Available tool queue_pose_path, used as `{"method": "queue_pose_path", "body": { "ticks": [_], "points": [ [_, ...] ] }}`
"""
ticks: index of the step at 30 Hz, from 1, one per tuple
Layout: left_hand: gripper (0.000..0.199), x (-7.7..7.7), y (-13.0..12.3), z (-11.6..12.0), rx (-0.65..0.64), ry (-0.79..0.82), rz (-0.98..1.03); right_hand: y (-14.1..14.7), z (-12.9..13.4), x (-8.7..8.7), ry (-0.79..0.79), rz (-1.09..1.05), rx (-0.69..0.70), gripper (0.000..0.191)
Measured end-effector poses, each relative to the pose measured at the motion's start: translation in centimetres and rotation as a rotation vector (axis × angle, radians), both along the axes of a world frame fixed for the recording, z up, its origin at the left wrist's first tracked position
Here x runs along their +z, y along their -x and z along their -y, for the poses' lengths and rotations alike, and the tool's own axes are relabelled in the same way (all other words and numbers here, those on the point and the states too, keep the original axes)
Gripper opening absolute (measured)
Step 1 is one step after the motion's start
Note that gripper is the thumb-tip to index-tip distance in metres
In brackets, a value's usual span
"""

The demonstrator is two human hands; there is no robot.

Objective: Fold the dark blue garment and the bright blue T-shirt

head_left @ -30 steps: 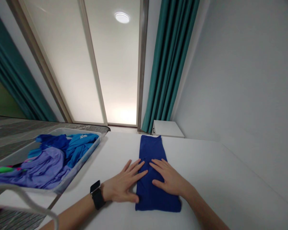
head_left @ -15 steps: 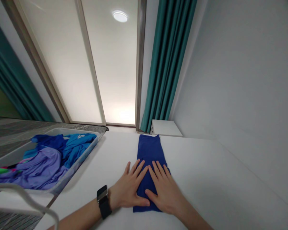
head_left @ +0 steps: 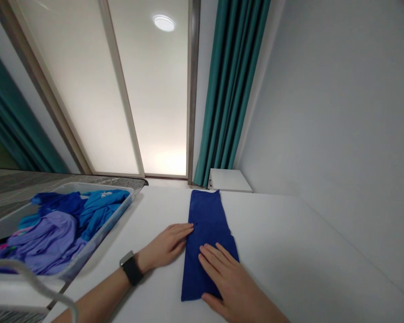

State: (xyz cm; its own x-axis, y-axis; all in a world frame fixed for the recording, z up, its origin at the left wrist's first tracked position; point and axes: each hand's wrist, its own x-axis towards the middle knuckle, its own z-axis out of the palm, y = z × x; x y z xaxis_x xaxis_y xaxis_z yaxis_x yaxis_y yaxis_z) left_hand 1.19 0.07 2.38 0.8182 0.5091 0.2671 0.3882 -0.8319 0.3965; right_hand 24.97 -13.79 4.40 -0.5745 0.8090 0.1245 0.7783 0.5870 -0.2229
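Observation:
A dark blue garment (head_left: 207, 260), folded into a long narrow strip, lies flat on the white table. What kind of garment it is does not show. My left hand (head_left: 164, 246), with a black-banded watch (head_left: 132, 268) on its wrist, rests beside the strip; its stretched fingertips touch the left edge about midway along. Its thumb is hidden. On the nearer half of the cloth lies my right hand (head_left: 227, 280), flat, fingers stretched and thumb out near the bottom edge. Neither hand grips the fabric.
At the left stands a pale plastic bin (head_left: 104, 233) with several crumpled blue and purple clothes (head_left: 55, 237). A whitish curved tube (head_left: 37, 282) crosses the lower left corner. Beyond the table (head_left: 265, 242) are a small white cabinet (head_left: 230, 179) and a green curtain (head_left: 229, 89); a wall runs along the right.
My left hand has slid off the cloth's middle to its left edge. My right hand has drawn back towards me. The view has shifted slightly.

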Motion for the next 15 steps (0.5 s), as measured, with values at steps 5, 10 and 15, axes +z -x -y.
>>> {"method": "queue_pose_path", "body": {
  "ticks": [5, 10, 15],
  "points": [
    [0.053, 0.5, -0.1, -1.1, -0.081, -0.027, -0.027, 1.5, 0.4, -1.9, -0.199, 0.106, -0.001, 0.055],
    [0.057, 0.3, 0.0, -1.4, -0.087, -0.030, -0.013, 2.8, 0.5, -4.3, -0.403, 0.143, -0.090, 0.036],
    [0.063, 0.3, -0.2, -0.9, -0.049, -0.009, -0.029, 3.5, 0.6, -4.2, -0.412, 0.179, -0.121, 0.025]
  ]
}}
